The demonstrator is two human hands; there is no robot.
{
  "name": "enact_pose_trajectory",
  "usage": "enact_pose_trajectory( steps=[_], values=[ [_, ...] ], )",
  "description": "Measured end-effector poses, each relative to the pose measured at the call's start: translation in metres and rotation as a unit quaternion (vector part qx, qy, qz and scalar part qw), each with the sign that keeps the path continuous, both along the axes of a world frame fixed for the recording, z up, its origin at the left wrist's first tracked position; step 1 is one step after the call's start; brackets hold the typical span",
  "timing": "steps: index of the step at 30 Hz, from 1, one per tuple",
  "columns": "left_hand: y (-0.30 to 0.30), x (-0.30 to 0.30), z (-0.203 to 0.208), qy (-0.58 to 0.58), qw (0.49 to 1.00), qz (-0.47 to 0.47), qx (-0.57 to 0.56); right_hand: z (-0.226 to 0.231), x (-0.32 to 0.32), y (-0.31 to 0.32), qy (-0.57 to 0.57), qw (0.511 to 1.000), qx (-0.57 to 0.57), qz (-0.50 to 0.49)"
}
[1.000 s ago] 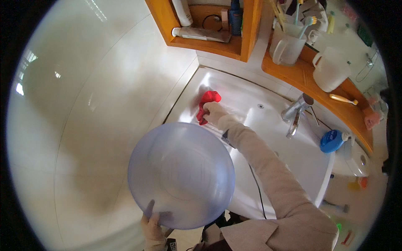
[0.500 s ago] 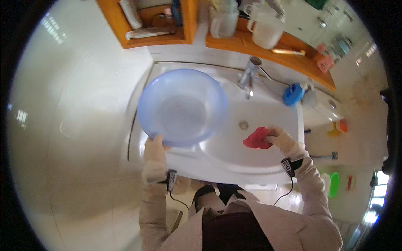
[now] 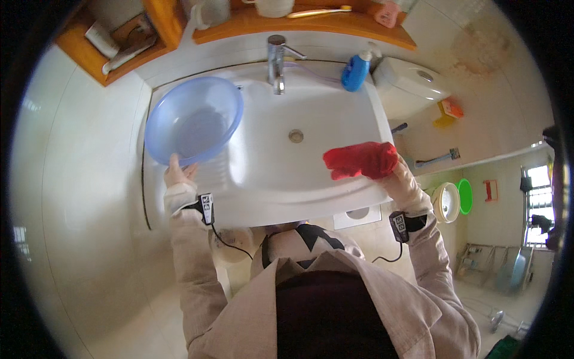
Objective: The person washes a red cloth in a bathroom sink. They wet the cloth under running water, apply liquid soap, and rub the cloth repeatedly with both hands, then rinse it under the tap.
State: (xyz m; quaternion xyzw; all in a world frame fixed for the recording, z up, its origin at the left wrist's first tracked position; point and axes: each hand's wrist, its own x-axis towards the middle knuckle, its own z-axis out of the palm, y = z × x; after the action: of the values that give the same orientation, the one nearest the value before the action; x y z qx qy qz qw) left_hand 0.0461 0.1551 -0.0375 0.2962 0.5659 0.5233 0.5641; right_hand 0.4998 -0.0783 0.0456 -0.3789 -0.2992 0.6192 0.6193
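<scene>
A translucent blue plastic basin [image 3: 194, 128] rests at the left side of the white washbasin [image 3: 269, 173], tilted a little. My left hand [image 3: 179, 175] is closed on its near rim, with the thumb over the edge. Inside, the blue basin shows nothing solid. My right hand [image 3: 402, 176] holds a crumpled red cloth [image 3: 359, 160] above the right part of the washbasin. The cloth hides most of the right fingers, and its exact kind is unclear; it looks soft and somewhat sock-like. A chrome faucet [image 3: 276, 63] stands at the back, behind the drain [image 3: 296, 136].
A blue pump bottle [image 3: 356, 72] stands at the back right corner, beside a white toilet tank [image 3: 412, 81]. Above the faucet runs a wooden shelf [image 3: 311, 24] with a toothbrush [image 3: 320, 12] and pitchers. An open wooden cabinet [image 3: 170, 30] is at upper left.
My right hand has raised the red cloth, which now hangs out longer toward the left. The view has shifted to the right. My left hand still grips the blue basin, which is tilted more.
</scene>
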Motion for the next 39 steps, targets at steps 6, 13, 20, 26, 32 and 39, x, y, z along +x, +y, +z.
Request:
enact_pose_trajectory(
  steps=[6,13,20,26,32,39],
  values=[
    [-0.074,0.068,0.052,-0.037,0.998,0.036,-0.035,-0.020,0.023,0.014,0.121,0.991,0.056,-0.003],
    [-0.078,0.191,0.097,0.150,0.877,-0.371,0.266,-0.015,0.004,0.070,-0.256,0.955,0.139,0.058],
    [-0.072,0.236,0.095,0.010,0.865,-0.462,0.193,0.006,-0.004,0.122,0.092,0.979,-0.098,0.154],
    [-0.057,0.239,0.088,-0.173,0.874,-0.447,0.074,0.009,-0.009,0.137,-0.126,0.986,-0.071,0.087],
    [-0.048,0.232,0.086,-0.166,0.909,-0.380,0.050,0.002,-0.002,0.159,-0.187,0.982,-0.005,0.033],
    [-0.029,0.222,0.077,-0.170,0.926,-0.335,0.037,-0.008,0.024,0.171,0.052,0.994,0.016,0.094]
  ],
)
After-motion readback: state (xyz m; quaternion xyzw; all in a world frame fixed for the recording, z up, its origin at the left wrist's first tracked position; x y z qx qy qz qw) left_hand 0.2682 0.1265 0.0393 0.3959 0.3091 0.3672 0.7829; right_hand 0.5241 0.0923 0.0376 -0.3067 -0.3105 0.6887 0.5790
